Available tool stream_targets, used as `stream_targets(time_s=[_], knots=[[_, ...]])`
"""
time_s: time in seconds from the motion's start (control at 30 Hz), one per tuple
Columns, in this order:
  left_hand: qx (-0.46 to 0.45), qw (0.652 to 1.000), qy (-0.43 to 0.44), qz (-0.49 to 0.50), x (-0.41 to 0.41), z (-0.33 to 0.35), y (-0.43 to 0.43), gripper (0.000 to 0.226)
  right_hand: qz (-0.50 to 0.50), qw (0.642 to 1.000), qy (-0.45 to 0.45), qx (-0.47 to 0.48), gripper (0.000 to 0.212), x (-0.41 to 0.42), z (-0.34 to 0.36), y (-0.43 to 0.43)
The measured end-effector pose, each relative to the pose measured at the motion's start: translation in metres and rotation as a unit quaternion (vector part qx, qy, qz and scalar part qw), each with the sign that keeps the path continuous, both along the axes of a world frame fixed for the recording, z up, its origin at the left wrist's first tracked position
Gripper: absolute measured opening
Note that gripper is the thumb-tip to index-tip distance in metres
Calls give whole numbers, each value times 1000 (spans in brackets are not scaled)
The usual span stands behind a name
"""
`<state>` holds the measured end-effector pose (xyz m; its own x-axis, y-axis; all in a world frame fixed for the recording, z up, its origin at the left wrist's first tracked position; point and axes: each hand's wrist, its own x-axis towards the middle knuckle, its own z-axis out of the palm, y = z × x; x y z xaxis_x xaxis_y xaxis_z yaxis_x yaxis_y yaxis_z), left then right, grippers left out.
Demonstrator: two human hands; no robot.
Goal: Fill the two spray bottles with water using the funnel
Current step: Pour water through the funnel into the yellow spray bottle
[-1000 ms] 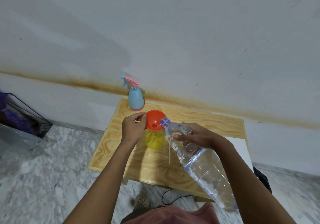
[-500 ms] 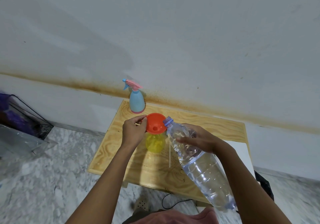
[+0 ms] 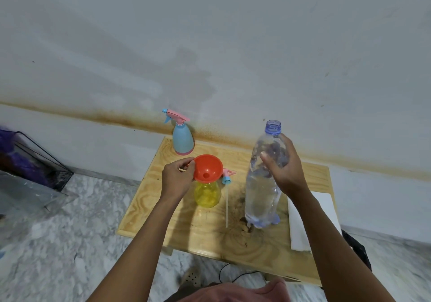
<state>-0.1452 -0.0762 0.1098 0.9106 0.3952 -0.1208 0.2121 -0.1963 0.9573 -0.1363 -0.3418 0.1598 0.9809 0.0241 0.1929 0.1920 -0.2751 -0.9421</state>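
Filling step, centre frame: left hand pinching orange funnel seated in yellow spray bottle, right hand curled round upright water bottle; next likely shifting funnel to blue spray bottle above.

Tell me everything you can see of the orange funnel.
The funnel is orange-red plastic, a wide round cone with a small hole at its bottom. It sits mouth up, spout in the neck of the yellow spray bottle on the wooden table. The left hand pinches its left rim. The water bottle, gripped by the right hand, stands apart, pouring nothing in.
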Motion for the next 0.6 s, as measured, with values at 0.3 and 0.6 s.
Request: stream_targets(time_s=[0.3,0.6], knots=[[-1,1000,5,-1,0,2,1,21,-139,989,-17,43,59,34,-13,15],[-1,1000,6,0,-1,6,-1,20,-182,981,-60,45,69,33,-33,9]])
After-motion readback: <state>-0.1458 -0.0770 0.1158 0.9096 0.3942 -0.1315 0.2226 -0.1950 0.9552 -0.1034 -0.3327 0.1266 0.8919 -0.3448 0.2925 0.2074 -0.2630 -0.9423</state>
